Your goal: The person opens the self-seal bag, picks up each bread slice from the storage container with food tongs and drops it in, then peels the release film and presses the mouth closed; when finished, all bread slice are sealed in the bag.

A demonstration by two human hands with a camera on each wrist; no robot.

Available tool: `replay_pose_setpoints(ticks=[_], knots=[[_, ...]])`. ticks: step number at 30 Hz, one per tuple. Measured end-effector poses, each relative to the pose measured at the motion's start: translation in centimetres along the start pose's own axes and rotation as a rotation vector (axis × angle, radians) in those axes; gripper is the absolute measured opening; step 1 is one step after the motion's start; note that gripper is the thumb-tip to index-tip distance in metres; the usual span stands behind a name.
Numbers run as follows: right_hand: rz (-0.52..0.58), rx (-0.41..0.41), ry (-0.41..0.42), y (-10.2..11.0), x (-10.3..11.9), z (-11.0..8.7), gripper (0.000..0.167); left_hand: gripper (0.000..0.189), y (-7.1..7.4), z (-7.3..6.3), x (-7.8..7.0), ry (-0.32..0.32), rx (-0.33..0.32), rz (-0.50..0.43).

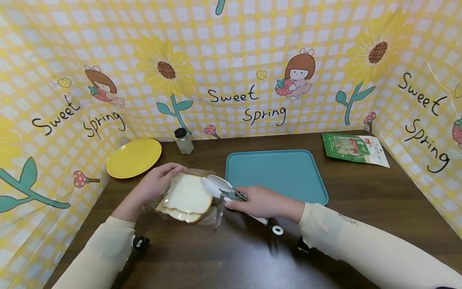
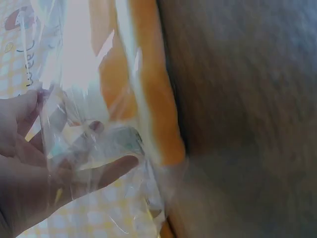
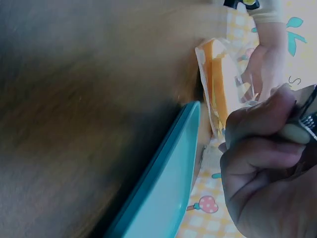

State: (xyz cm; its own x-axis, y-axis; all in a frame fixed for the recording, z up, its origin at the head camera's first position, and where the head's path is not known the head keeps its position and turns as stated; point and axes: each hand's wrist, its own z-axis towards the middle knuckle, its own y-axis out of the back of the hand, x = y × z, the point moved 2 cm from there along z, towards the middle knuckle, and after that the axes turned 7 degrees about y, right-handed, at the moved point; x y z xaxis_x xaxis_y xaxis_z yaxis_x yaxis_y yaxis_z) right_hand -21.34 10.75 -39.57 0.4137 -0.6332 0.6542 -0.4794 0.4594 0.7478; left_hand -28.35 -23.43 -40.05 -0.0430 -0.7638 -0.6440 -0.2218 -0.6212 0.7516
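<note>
Slices of white bread [image 1: 189, 194] with brown crusts lie in a clear plastic bag [image 1: 209, 218] on the left of the table. My left hand [image 1: 164, 180] holds the bag at its upper left side. In the left wrist view the fingers of my left hand [image 2: 74, 168] show through the crinkled film beside the crusts [image 2: 163, 109]. A pair of tongs [image 1: 236, 194] with white tips is in the grip of my right hand [image 1: 258, 200]. The white tips overlap the bread's right edge near the bag's end, and a white ring hangs at the tongs' other end.
A blue-green tray [image 1: 278, 172] lies right of the bread, partly behind my right hand. Farther back are a yellow plate [image 1: 133, 158], a black-capped shaker bottle [image 1: 185, 143] and a green-and-white food pouch [image 1: 355, 149]. A checked cloth [image 1: 231, 60] walls the table's back and sides.
</note>
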Motion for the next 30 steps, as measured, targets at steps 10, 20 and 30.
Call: replay_pose_setpoints(ticks=[10, 20, 30], knots=[[-0.056, -0.011, 0.021, 0.1, -0.4, 0.1, 0.069, 0.047, 0.2, -0.3, -0.1, -0.046, -0.050, 0.107], [-0.115, 0.019, 0.051, 0.7, -0.8, -0.4, 0.067, 0.046, 0.9, -0.1, 0.6, -0.046, -0.061, 0.095], [-0.120, 0.000, 0.042, 1.4, -1.2, -2.2, 0.076, 0.050, 1.1, -0.1, 1.3, -0.028, -0.070, 0.065]])
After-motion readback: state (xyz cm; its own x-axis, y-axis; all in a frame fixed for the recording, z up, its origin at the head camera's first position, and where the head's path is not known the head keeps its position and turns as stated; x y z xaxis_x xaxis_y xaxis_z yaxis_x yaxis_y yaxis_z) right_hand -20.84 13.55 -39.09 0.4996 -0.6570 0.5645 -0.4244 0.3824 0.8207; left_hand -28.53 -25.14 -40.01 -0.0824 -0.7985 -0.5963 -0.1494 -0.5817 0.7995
